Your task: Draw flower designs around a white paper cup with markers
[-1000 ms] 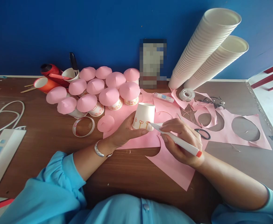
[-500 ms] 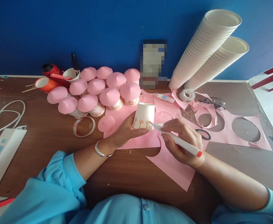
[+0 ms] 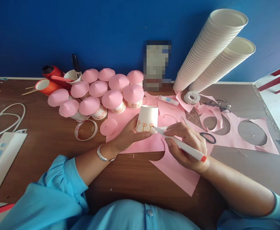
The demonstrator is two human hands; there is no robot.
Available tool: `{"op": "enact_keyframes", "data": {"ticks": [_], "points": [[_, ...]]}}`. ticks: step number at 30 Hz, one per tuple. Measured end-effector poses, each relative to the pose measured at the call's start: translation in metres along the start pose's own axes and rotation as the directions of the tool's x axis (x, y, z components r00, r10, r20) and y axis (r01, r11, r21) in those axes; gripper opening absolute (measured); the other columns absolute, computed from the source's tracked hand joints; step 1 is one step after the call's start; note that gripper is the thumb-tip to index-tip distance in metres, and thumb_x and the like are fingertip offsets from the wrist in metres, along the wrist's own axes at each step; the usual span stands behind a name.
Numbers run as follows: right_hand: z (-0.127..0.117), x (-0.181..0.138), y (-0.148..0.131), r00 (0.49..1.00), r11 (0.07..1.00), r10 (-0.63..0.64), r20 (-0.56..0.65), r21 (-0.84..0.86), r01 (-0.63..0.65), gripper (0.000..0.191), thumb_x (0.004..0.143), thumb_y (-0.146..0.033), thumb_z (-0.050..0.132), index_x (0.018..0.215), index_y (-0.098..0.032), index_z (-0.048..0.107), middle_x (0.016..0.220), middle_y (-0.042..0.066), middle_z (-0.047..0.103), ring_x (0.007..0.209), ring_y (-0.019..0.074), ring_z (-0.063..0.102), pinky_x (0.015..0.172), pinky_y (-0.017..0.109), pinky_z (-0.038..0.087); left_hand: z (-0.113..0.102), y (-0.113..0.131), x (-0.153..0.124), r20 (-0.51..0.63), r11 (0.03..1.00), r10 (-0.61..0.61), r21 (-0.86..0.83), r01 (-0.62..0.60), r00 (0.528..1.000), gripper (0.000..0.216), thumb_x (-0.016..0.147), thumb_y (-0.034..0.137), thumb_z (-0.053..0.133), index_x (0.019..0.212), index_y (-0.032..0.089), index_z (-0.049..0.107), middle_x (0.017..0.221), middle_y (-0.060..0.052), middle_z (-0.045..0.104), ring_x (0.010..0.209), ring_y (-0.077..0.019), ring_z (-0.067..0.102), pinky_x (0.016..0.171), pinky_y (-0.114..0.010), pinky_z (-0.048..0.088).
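My left hand (image 3: 132,133) is closed around a white paper cup (image 3: 148,115), held upside down above the pink paper. Small red flowers on yellow stems are drawn near the cup's rim. In my right hand (image 3: 187,143) is a white marker pen (image 3: 186,146) with a red end. Its tip meets, or nearly meets, one of the drawn flowers. Pink paper sheets (image 3: 142,145) lie beneath both hands. A flat pink paper disc (image 3: 109,127) and a cut cup ring (image 3: 86,130) rest left of the cup.
Several decorated cups with pink cone roofs (image 3: 112,99) stand behind. Tall stacks of white cups (image 3: 210,48) lean at the blue wall. Scissors (image 3: 208,138), a tape roll (image 3: 192,97), a glue bottle (image 3: 168,100) and paper offcuts lie right; a power strip (image 3: 8,159) lies left.
The marker tip has shifted very slightly at the flower. Both hands keep their hold, and the cup stays almost where it was.
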State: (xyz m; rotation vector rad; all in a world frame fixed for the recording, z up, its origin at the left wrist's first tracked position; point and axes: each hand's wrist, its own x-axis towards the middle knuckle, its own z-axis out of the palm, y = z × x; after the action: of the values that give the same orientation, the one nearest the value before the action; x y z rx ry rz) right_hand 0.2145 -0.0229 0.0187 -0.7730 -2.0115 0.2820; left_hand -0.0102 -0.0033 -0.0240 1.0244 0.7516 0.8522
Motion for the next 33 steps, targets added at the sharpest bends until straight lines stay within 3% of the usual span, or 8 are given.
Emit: {"op": "enact_keyframes", "data": {"ticks": [3, 11, 18, 21, 28, 33], "points": [[0.0002, 0.0007, -0.0009, 1.000, 1.000, 0.000, 0.009, 0.004, 0.000, 0.017, 0.097, -0.011, 0.061, 0.110, -0.022, 0.062, 0.085, 0.005, 0.073, 0.073, 0.0197, 0.075, 0.059, 0.032, 0.061, -0.0004, -0.0017, 0.0005, 0.004, 1.000, 0.015, -0.017, -0.015, 1.000, 0.058, 0.084, 0.038, 0.088, 0.136, 0.026, 0.063, 0.151, -0.012, 0.064, 0.140, -0.0347, 0.059, 0.106, -0.044, 0.053], [0.0008, 0.0002, -0.0008, 1.000, 1.000, -0.005, 0.016, 0.027, 0.004, 0.014, 0.098, -0.011, 0.060, 0.109, -0.020, 0.062, 0.085, 0.005, 0.073, 0.074, 0.0191, 0.075, 0.062, 0.032, 0.062, -0.0005, -0.0021, 0.0012, -0.014, 1.000, 0.024, -0.007, -0.024, 1.000, 0.057, 0.083, 0.036, 0.089, 0.133, 0.026, 0.065, 0.131, -0.009, 0.073, 0.128, -0.0306, 0.065, 0.103, -0.042, 0.053], [0.0007, -0.0002, -0.0014, 1.000, 1.000, -0.001, 0.023, 0.026, 0.000, 0.015, 0.100, -0.013, 0.060, 0.112, -0.022, 0.062, 0.086, 0.005, 0.073, 0.075, 0.0199, 0.075, 0.061, 0.034, 0.063, -0.0010, -0.0021, 0.0004, -0.015, 1.000, 0.024, 0.011, -0.024, 1.000, 0.059, 0.083, 0.035, 0.089, 0.136, 0.027, 0.064, 0.135, -0.010, 0.071, 0.133, -0.0317, 0.062, 0.105, -0.042, 0.052], [-0.0013, -0.0021, -0.0008, 1.000, 0.998, 0.006, -0.005, 0.065, -0.006, 0.019, 0.100, -0.013, 0.061, 0.116, -0.022, 0.064, 0.088, 0.006, 0.073, 0.077, 0.0209, 0.075, 0.062, 0.035, 0.064, -0.0012, -0.0028, -0.0001, -0.026, 1.000, 0.006, 0.015, -0.005, 1.000, 0.058, 0.084, 0.034, 0.088, 0.136, 0.026, 0.063, 0.140, -0.010, 0.069, 0.134, -0.0323, 0.061, 0.106, -0.044, 0.051], [-0.0032, -0.0053, 0.0053, 1.000, 0.993, 0.014, -0.026, 0.117, -0.011, 0.029, 0.108, -0.029, 0.054, 0.135, -0.021, 0.062, 0.100, 0.010, 0.071, 0.084, 0.0233, 0.074, 0.068, 0.040, 0.066, -0.0014, -0.0016, 0.0015, -0.008, 0.997, 0.071, -0.007, -0.071, 0.997, 0.061, 0.081, 0.033, 0.090, 0.136, 0.028, 0.065, 0.129, -0.007, 0.072, 0.123, -0.0290, 0.065, 0.101, -0.040, 0.053], [-0.0039, -0.0038, 0.0037, 0.999, 0.996, 0.039, 0.012, 0.084, -0.040, 0.026, 0.108, -0.029, 0.055, 0.132, -0.023, 0.062, 0.096, 0.008, 0.072, 0.084, 0.0242, 0.075, 0.070, 0.041, 0.066, -0.0005, -0.0014, 0.0025, -0.021, 0.997, 0.083, 0.003, -0.083, 0.996, 0.059, 0.078, 0.036, 0.092, 0.131, 0.027, 0.067, 0.127, -0.007, 0.073, 0.122, -0.0305, 0.065, 0.101, -0.042, 0.053]]}}
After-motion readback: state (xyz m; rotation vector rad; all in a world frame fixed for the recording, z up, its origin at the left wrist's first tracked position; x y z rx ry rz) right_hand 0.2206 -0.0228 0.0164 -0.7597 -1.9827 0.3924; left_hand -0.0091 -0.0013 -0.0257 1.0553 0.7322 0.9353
